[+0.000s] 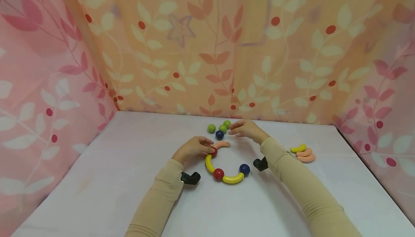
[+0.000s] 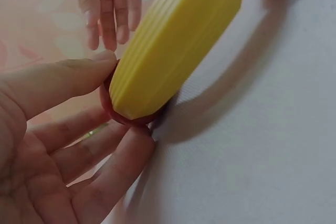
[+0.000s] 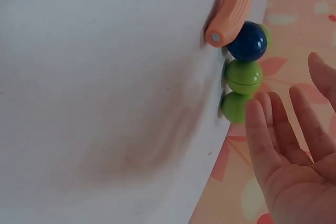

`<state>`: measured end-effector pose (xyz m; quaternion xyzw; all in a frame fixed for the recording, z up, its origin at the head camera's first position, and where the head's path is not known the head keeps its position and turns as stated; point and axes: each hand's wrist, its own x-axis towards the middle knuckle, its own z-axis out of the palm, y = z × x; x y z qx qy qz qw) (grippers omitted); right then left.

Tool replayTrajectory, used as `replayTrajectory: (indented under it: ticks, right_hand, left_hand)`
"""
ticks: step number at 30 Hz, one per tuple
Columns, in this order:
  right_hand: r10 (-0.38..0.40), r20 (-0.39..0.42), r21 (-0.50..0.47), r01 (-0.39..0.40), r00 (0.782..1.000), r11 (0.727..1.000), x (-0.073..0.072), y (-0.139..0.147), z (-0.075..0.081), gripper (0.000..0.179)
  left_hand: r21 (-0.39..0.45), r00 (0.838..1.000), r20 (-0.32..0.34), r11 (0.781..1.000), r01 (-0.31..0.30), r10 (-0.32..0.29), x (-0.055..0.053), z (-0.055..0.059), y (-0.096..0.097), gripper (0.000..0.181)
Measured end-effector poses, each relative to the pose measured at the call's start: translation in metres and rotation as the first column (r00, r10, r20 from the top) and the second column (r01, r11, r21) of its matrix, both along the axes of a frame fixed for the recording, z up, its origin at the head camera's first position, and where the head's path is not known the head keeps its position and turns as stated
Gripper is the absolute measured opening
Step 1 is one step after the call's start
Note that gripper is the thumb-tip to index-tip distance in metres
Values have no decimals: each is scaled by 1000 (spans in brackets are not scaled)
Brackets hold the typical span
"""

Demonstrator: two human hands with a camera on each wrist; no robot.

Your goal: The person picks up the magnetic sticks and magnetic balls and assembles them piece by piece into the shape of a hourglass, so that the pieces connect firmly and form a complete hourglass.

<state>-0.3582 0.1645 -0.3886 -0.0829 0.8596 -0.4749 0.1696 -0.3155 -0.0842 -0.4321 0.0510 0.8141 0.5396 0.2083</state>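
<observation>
My left hand [image 1: 193,148] pinches a red ball [image 1: 214,152] between thumb and fingers, at the upper left of an open ring of toy pieces. From that ball a yellow curved stick [image 1: 209,164] runs down to another red ball [image 1: 218,174], then a second yellow curved stick [image 1: 233,179] and a blue ball [image 1: 244,169]. An orange curved stick [image 1: 222,144] extends from the held ball towards the right. Over the table, my right hand [image 1: 248,129] has its fingers extended, close to a dark blue ball [image 1: 219,134] and several green balls [image 3: 244,76], holding nothing.
To the right, beside my sleeve, lies a small pile with a yellow curved stick [image 1: 298,148] and orange curved sticks [image 1: 306,157]. A white cloth covers the table [image 1: 107,179]. Patterned curtains [image 1: 214,49] stand behind it and at both sides.
</observation>
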Motion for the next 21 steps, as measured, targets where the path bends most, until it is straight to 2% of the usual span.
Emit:
replayTrajectory:
  ticks: [2, 5, 9, 13, 17, 21]
  right_hand:
    - [4, 15, 7, -4, 1000, 1000, 0, 3, -1, 45]
    - [-12, 63, 37, 9, 998, 999, 11, 15, -6, 43]
    - [-45, 149, 56, 36, 988, 998, 42, 34, -8, 40]
    - [-25, 199, 101, 5, 980, 995, 77, 40, -6, 43]
    - [-7, 202, 175, -29, 979, 984, 97, 34, -12, 41]
    - [-28, 154, 178, 1, 988, 984, 101, 28, -18, 38]
  left_hand:
    - [-1, 1000, 7, 1000, 4, -4, 0, 0, 0, 40]
    - [-20, 1000, 23, 1000, 6, -5, 1, 1, -2, 40]
    - [-58, 999, 49, 998, -17, 20, 1, 4, 2, 38]
    - [-76, 997, 35, 995, -70, 73, -1, 3, 6, 34]
    - [-101, 995, 25, 990, -99, 102, 0, 1, 6, 30]
    - [-128, 995, 5, 987, -98, 99, 4, -1, 6, 27]
